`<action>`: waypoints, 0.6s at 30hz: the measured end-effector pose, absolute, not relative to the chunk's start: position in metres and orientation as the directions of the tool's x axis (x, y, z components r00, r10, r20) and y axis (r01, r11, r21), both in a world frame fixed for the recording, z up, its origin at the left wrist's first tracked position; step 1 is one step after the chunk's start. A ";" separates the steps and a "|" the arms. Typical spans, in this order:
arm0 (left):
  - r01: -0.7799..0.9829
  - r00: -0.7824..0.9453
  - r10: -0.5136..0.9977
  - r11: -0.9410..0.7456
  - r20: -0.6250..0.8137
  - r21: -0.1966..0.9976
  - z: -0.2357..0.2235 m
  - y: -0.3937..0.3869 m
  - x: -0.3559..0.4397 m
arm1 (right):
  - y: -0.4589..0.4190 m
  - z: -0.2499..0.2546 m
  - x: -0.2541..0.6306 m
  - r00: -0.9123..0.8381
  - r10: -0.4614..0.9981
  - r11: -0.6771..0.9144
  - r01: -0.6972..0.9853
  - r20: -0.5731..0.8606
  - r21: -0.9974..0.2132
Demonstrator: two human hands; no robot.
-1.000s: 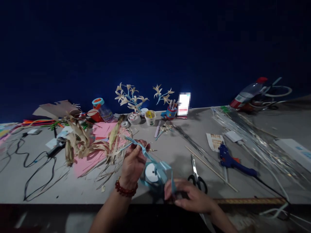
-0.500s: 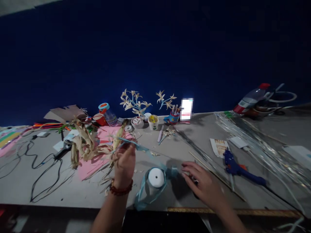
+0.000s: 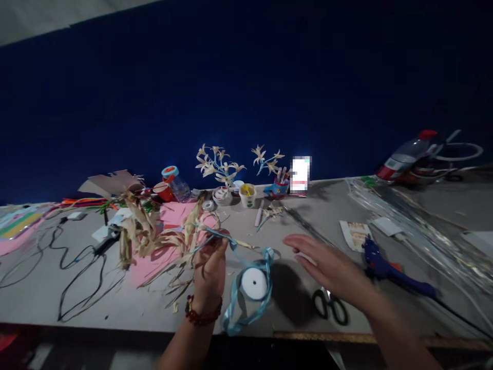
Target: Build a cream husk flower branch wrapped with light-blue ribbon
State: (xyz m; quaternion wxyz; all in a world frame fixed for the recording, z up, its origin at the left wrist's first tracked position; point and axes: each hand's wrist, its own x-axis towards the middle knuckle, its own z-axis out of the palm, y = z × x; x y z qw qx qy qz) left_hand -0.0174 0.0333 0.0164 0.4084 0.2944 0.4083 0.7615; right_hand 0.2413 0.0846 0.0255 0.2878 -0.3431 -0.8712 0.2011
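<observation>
My left hand (image 3: 210,262) is closed around a thin stem (image 3: 221,234) wrapped in light blue ribbon; part of the stem is hidden by the fingers. A strip of blue ribbon (image 3: 268,254) trails from near this hand toward a white spool (image 3: 253,283), with loose loops around it on the table. Over the table to the right, my right hand (image 3: 323,263) is empty, its fingers stretched out and slightly blurred. Below that hand lies a pair of black-handled scissors (image 3: 339,311), the blades partly hidden.
Dried husks (image 3: 136,223) and pink paper (image 3: 148,270) lie on the left, near black cables (image 3: 100,272). Husk flowers (image 3: 217,167) and a white cup (image 3: 247,197) stand at the back. On the right are a blue glue gun (image 3: 396,275), clear plastic wrapping (image 3: 416,226) and a bottle (image 3: 400,159).
My right hand has moved up and away from the ribbon, and the scissors now show on the table beneath it. The ribbon's end has shifted beside the spool. The view has tilted slightly.
</observation>
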 end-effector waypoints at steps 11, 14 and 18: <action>-0.232 -0.207 0.976 0.013 -0.063 0.973 0.022 0.021 0.004 | 0.060 0.034 0.177 -0.490 0.848 0.359 0.250 0.203 -0.899; -0.235 -0.140 0.986 0.059 -0.094 0.970 0.018 0.019 0.002 | 0.060 0.028 0.177 -0.494 0.849 0.346 0.257 0.185 -0.902; -0.181 -0.102 0.989 0.084 -0.104 0.980 0.010 0.018 -0.002 | 0.057 0.028 0.177 -0.478 0.864 0.321 0.272 0.162 -0.907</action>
